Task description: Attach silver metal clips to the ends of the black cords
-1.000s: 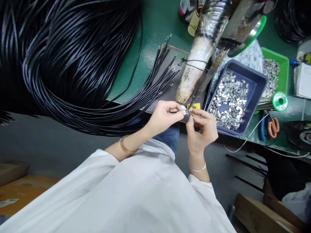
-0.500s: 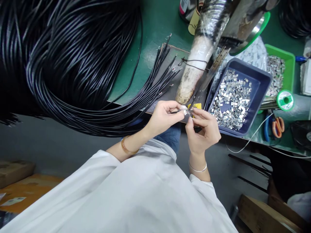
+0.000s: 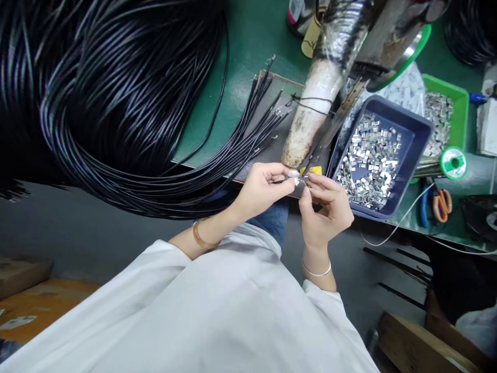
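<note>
My left hand (image 3: 267, 186) pinches the end of a black cable between thumb and forefinger, close under the soldering-like tip of a wrapped white tool (image 3: 310, 116). Just to its right, my right hand (image 3: 326, 207) has its fingers bent toward the cable end; what they hold, if anything, is too small to make out. A bundle of black cables (image 3: 182, 189) with stripped ends lies left of my hands. A yellow piece (image 3: 313, 170) shows just behind my fingertips. Small metal clips (image 3: 368, 166) fill part of a dark blue tray (image 3: 415, 127) on the right.
A large heap of black cable (image 3: 116, 88) covers the left side. Behind the blue tray stands a green tray (image 3: 461, 103) of metal pieces. Further right are a green-ended spool (image 3: 453, 162), orange-handled pliers (image 3: 441, 206) and a white wire (image 3: 406, 217). Cardboard boxes lie below the green table (image 3: 240, 46).
My right thumb has shifted slightly to the right. My left hand has hardly moved and keeps its pinch on the cable.
</note>
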The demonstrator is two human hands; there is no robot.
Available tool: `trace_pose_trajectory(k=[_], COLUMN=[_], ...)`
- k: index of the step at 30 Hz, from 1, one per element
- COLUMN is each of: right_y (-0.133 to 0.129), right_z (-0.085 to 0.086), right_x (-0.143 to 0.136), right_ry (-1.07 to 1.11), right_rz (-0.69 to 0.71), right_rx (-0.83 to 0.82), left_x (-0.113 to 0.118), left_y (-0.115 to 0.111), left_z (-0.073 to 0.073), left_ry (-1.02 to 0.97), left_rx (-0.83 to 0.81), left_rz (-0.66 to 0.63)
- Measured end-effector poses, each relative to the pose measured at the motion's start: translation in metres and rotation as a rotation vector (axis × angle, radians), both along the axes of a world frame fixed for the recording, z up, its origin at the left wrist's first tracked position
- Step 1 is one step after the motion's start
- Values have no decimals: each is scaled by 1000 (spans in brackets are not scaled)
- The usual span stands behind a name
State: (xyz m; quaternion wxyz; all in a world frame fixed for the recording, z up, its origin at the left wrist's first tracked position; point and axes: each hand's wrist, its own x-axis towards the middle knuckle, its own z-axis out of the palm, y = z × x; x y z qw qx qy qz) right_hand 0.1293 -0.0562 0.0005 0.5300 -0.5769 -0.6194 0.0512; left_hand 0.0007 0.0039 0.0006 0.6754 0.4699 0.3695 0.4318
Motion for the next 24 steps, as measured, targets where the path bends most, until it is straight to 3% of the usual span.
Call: trace_pose_trajectory(k=[15,20,24], right_y=[-1,2,1], right_z=[-3,2,-1], right_x=[1,1,0], right_ry=[-6,-128,-71], right_rz=[-6,-51,-28], right_rx=[10,53,62], left_x=[0,2,-1], left_y=[-3,-5,-4], left_z=[-6,-2,-1], left_ry=[25,-1,28], left_rx=[62,79,76], left_rz=[10,22,-6])
